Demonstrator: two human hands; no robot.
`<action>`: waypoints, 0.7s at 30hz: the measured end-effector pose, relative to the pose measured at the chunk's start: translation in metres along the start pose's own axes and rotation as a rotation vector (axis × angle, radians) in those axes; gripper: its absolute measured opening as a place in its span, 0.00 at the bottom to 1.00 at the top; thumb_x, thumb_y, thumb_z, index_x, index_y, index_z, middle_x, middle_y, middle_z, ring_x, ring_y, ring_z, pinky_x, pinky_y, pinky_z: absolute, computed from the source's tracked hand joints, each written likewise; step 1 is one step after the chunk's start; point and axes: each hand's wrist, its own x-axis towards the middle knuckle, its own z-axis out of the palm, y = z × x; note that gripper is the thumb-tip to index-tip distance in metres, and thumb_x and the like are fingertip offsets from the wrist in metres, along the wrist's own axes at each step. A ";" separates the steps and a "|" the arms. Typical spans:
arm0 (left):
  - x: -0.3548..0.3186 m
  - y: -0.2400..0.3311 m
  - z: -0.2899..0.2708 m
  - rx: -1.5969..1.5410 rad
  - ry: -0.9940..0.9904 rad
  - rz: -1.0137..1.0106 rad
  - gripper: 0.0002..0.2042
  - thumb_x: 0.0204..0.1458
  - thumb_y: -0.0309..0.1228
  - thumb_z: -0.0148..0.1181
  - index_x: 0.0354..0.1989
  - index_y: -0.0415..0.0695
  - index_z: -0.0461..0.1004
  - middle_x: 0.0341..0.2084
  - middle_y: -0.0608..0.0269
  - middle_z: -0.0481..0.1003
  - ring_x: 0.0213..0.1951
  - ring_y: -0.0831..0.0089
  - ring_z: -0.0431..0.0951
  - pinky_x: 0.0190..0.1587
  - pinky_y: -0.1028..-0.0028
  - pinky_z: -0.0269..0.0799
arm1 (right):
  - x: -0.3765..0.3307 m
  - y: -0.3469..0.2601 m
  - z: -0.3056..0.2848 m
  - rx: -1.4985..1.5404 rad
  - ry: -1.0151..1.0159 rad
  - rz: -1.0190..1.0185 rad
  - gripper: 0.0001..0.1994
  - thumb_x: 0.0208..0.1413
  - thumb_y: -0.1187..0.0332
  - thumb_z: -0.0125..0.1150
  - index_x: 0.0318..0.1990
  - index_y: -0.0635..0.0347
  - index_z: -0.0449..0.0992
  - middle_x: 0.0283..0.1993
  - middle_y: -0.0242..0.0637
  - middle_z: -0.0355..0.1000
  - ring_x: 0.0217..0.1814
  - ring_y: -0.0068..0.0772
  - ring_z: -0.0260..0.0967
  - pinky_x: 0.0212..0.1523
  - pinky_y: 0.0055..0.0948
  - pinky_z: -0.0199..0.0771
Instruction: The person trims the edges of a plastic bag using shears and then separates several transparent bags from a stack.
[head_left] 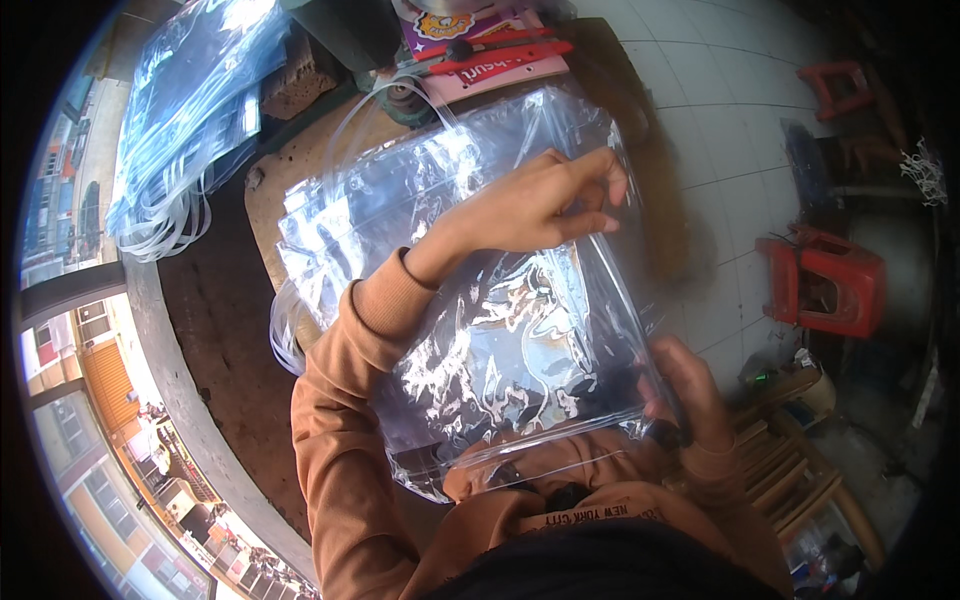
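A large clear plastic bag (520, 340) lies spread in front of me, on top of other clear bags (310, 230), and its near edge reaches my chest. White loop handles (290, 325) stick out at the left of the pile, and another loop rises at the far side. Stretched across the plastic, my left hand (560, 205) has its fingers curled at the bag's right edge. Lower down the same edge, my right hand (692, 395) grips the near right corner, slightly blurred. Glare and folds hide how many layers the fingers hold.
The pile rests on a worn wooden table (262, 200). More clear bags with white handles (195, 130) hang at the far left. Scissors with red handles (500, 48) lie on printed packages at the back. Red stools (825, 280) stand on the tiled floor, near a wooden bench (800, 480).
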 end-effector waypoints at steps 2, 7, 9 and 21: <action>0.000 0.002 -0.002 -0.002 -0.020 -0.028 0.11 0.50 0.31 0.59 0.36 0.44 0.63 0.12 0.63 0.68 0.18 0.69 0.66 0.33 0.72 0.59 | 0.000 -0.001 0.000 -0.009 0.009 0.012 0.26 0.38 0.77 0.72 0.46 0.67 0.64 0.28 0.31 0.65 0.29 0.14 0.60 0.29 0.16 0.66; 0.000 -0.002 0.000 0.005 -0.004 0.004 0.12 0.51 0.33 0.59 0.37 0.44 0.62 0.12 0.64 0.69 0.18 0.68 0.68 0.35 0.72 0.60 | 0.001 0.004 -0.002 -0.098 0.022 -0.008 0.23 0.40 0.80 0.68 0.45 0.67 0.64 0.29 0.33 0.67 0.29 0.16 0.62 0.28 0.16 0.68; 0.000 0.000 -0.001 -0.062 -0.017 -0.075 0.11 0.51 0.34 0.59 0.36 0.44 0.64 0.15 0.64 0.70 0.21 0.67 0.70 0.39 0.71 0.61 | 0.001 0.007 -0.005 -0.043 0.010 -0.005 0.21 0.43 0.83 0.65 0.46 0.68 0.64 0.31 0.35 0.68 0.30 0.17 0.63 0.27 0.16 0.70; -0.005 -0.016 -0.031 0.397 0.052 0.199 0.09 0.48 0.37 0.62 0.26 0.46 0.76 0.23 0.71 0.71 0.35 0.72 0.69 0.54 0.65 0.51 | 0.003 0.005 0.000 0.166 0.037 0.032 0.18 0.47 0.85 0.57 0.46 0.70 0.62 0.40 0.40 0.66 0.29 0.18 0.62 0.26 0.18 0.74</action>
